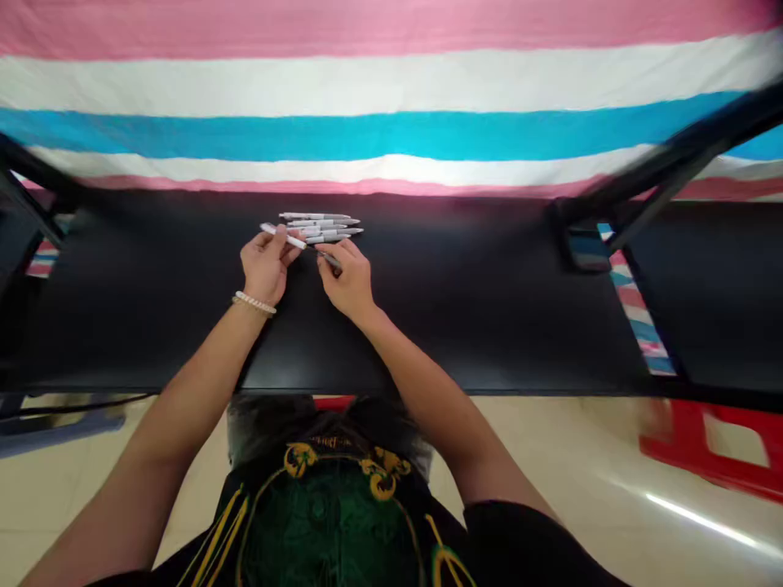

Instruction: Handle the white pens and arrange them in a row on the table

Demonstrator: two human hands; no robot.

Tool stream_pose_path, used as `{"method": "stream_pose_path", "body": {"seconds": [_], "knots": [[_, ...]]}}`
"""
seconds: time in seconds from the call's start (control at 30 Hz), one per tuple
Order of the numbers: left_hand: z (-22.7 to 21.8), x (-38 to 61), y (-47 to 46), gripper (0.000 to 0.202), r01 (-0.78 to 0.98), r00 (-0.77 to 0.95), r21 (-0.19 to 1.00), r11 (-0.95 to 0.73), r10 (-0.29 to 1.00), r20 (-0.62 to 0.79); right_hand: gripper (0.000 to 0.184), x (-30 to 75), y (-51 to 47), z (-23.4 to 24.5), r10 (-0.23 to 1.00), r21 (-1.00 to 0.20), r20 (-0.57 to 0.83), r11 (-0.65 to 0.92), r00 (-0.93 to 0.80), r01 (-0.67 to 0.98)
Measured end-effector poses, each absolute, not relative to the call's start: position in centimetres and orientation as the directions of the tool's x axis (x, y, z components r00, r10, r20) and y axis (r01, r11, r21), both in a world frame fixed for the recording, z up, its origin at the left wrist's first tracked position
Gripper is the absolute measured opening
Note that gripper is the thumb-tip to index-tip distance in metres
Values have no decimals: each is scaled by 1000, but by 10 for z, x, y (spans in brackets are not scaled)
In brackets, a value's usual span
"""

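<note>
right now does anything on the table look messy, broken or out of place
Nothing stands out. The pens lie side by side in a tidy bunch on the table. The left hand holds one pen at a slant, and the right hand pinches a small grey piece, too small to identify. No spill or damage shows.

I am sitting in what is looking like a plain, makeshift work room rather than a home or a kitchen. A bare black table (489, 326) is stretching wide in front of me, and a second black table (722, 285) is standing just beside it on my right. A big striped cloth (391, 130) in pink, white and blue is hanging behind them as a backdrop. Black struts (673, 163) are slanting over the tables, a red plastic stool (715, 444) is standing on the glossy pale floor (581, 465), and white pens (321, 224) are lying on the table.
</note>
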State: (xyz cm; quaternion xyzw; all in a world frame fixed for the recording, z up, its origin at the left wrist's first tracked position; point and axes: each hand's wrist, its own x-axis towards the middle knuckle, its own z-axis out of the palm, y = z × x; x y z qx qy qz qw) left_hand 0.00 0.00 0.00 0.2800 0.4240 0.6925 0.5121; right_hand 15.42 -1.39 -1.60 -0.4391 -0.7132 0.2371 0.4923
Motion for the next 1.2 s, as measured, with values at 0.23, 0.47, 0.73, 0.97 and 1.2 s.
{"method": "stream_pose_path", "body": {"seconds": [0.23, 0.47, 0.73, 0.97, 1.2], "knots": [[2, -1, 1, 27, -458, -347, 885, -86, 934, -88, 28, 154, -16, -12, 879, -764, 448, 472, -165, 440], [5, -7, 4, 24, -490, -410, 867, -94, 902, -134, 27, 156, -17, -7, 899, -779, 420, 426, -122, 460], [6, -9, 4, 13, -535, -370, 843, -55, 912, -175, 26, 156, -17, -6, 907, -769, 397, 412, -141, 489], [6, -9, 3, 11, -536, -332, 844, -18, 924, -191, 26, 155, -19, -4, 909, -764, 381, 413, -170, 496], [7, -10, 3, 11, -530, -314, 848, -16, 932, -179, 25, 155, -22, -1, 908, -739, 364, 418, -209, 528]]}}
